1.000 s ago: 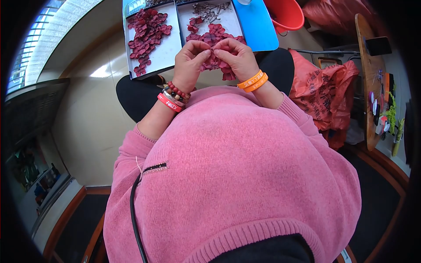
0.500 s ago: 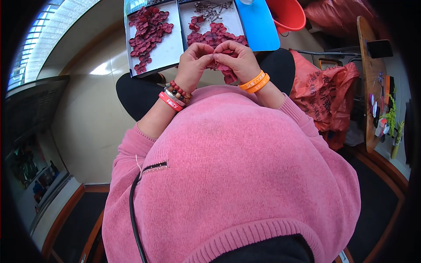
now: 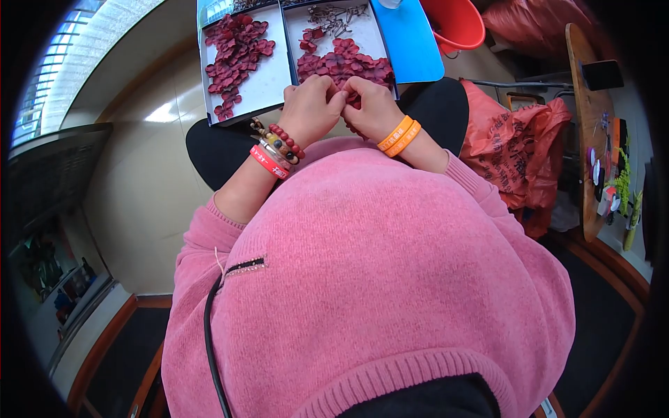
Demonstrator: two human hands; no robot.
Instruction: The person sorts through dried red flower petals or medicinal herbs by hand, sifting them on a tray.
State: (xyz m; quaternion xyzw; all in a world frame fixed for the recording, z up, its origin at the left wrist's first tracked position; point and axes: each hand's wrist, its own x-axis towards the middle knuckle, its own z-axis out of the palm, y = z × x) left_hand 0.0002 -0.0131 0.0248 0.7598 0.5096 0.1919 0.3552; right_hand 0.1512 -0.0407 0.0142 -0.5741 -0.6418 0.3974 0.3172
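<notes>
Above my lap, my left hand (image 3: 311, 108) and my right hand (image 3: 373, 110) meet with fingertips pinched together, knuckles up. A dark red fabric flower (image 3: 354, 129) shows in part beneath my right hand, which grips it. Whatever my left fingers pinch is hidden behind them. Just beyond the hands is a shallow white-bottomed tray with a dark rim (image 3: 385, 42), holding a heap of dark red flower pieces (image 3: 345, 63) and some thin brown stems (image 3: 337, 17). A second white tray (image 3: 268, 76) on the left carries more dark red flower pieces (image 3: 237, 59).
A blue board (image 3: 414, 45) lies under the trays. A red bucket (image 3: 456, 24) stands at the back right. Red plastic bags (image 3: 512, 146) hang on the right, near a wooden table (image 3: 582, 132) with a dark phone-like object (image 3: 603, 76). A black cable (image 3: 211, 334) runs down my sweater.
Both hands have turned knuckles-up and shifted slightly toward me. The flower that hung visibly below my right hand is now mostly covered.
</notes>
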